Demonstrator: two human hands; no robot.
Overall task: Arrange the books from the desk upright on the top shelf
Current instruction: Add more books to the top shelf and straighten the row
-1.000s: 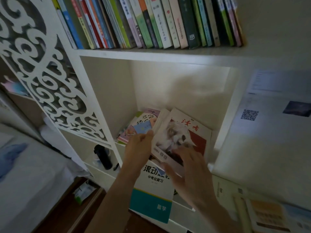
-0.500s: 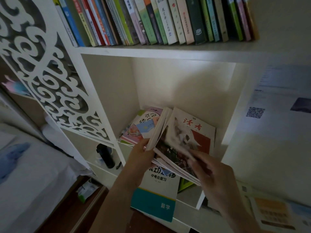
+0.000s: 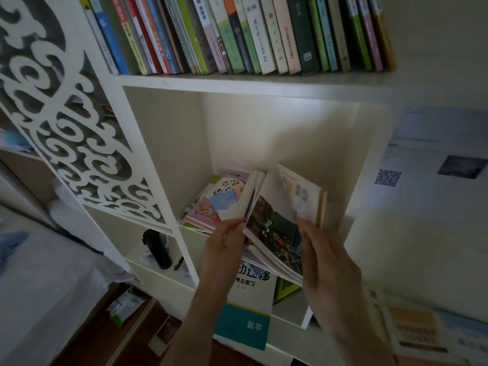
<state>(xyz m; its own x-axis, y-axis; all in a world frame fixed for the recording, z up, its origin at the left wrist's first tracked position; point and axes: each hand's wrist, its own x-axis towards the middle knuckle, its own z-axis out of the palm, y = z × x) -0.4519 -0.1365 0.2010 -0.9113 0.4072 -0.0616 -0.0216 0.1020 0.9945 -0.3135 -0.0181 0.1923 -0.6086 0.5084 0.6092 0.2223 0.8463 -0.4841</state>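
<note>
The picture's upper edge is cutting off the shelved books [image 3: 237,35]; the left hand [image 3: 224,249] is hiding part of the white-and-teal workbook [image 3: 245,313]; spine lettering is blurring.

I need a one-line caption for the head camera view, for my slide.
Both hands, left hand and right hand, hold an open book below the filled top shelf.
</note>
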